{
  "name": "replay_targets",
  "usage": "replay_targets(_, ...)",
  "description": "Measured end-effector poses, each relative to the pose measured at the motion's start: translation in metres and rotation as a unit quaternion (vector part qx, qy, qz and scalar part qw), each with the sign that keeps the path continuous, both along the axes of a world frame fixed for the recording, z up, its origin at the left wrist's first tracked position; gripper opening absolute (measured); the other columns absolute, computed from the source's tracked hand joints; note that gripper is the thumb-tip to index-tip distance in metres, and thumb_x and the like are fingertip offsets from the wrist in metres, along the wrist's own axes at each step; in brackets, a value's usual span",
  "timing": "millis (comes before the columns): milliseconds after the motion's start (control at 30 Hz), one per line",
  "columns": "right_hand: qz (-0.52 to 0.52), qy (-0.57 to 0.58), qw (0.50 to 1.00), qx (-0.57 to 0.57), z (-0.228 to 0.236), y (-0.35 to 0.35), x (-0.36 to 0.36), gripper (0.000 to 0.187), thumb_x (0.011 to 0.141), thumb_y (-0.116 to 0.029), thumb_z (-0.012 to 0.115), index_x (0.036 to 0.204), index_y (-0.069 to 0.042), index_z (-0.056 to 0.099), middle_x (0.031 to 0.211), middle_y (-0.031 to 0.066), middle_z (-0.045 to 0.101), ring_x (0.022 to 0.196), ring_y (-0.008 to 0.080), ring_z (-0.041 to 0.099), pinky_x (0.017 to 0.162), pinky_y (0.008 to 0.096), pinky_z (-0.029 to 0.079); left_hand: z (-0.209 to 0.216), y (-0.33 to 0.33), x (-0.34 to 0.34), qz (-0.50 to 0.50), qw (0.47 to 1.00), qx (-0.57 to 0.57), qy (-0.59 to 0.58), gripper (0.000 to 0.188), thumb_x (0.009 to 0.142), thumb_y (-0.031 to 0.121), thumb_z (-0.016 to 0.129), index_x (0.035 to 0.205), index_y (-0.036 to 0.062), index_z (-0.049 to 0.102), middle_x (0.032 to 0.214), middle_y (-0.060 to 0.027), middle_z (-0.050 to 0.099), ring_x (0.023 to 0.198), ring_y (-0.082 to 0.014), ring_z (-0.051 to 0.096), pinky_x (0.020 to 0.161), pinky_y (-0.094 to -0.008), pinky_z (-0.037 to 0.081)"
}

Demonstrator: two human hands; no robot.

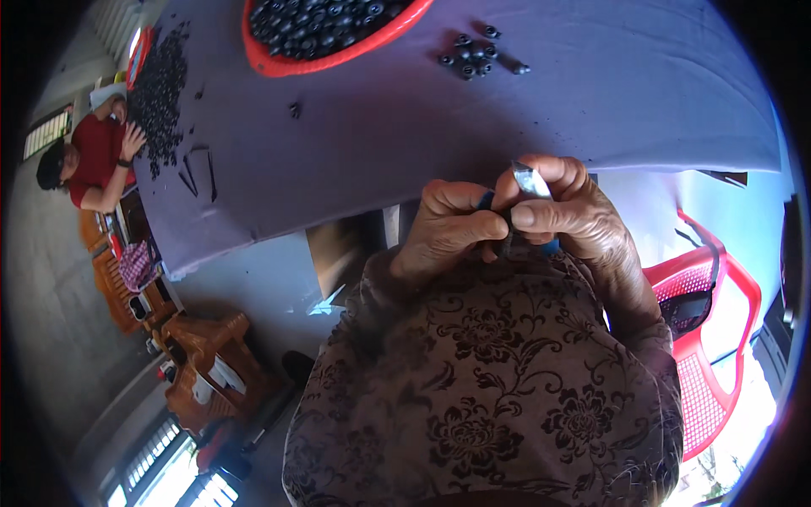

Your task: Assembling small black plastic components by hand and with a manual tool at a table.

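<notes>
Head view shows the right hand (576,207) holding a short shiny blade (531,182) and the left hand (448,224) pinching a small dark thing (507,243), both close together by the near edge of the purple cloth (380,144) where little black balls (478,53) lie.

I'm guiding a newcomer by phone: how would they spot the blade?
Find the purple tablecloth. By its near edge is the wearer's right hand. Its thumb and fingers hold the blade: shiny silver, unlike the black pieces on the cloth.
</notes>
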State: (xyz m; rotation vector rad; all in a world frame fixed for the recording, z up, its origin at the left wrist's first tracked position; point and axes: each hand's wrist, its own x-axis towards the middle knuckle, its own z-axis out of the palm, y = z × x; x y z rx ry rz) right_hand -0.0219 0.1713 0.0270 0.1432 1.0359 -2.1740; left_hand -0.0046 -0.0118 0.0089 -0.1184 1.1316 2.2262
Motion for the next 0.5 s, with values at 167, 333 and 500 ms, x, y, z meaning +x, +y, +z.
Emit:
replay_targets(167, -0.013, -0.04, 0.999, 0.019, 0.0, -0.011, 0.006, 0.019, 0.071, -0.013, 0.073, 0.082, -0.001, 0.063, 0.06, -0.0004, 0.053, 0.048, 0.0039, 0.039, 0.043, 0.0192, 0.029, 0.007, -0.004, 0.008, 0.001, 0.999, -0.053, 0.006, 0.005, 0.079, 0.004, 0.066, 0.082, 0.0001, 0.066, 0.072, -0.0051, 0.064, 0.057, -0.0062, 0.056, 0.048, -0.0174, 0.047)
replay_targets(333, -0.077, 0.049, 0.995, 0.032, -0.002, -0.02, 0.017, 0.013, 0.085, -0.017, 0.063, 0.091, -0.006, 0.065, 0.063, -0.0036, 0.055, 0.048, 0.0016, 0.037, 0.043, 0.0183, 0.029, 0.014, -0.003, 0.017, 0.059, 0.99, -0.104, 0.07, 0.008, 0.077, 0.0, 0.069, 0.084, -0.0004, 0.065, 0.072, -0.0049, 0.064, 0.059, -0.0052, 0.056, 0.051, -0.0177, 0.046)
replay_targets(500, -0.06, 0.18, 0.982, -0.007, -0.014, -0.014, 0.027, 0.017, 0.086, -0.009, 0.06, 0.103, -0.005, 0.063, 0.087, 0.0019, 0.062, 0.066, 0.0059, 0.052, 0.056, 0.0184, 0.043, 0.025, -0.002, 0.021, 0.134, 0.953, -0.155, 0.224, 0.01, 0.075, -0.002, 0.07, 0.084, -0.0006, 0.065, 0.071, -0.0042, 0.063, 0.059, -0.0036, 0.055, 0.052, -0.0178, 0.047)
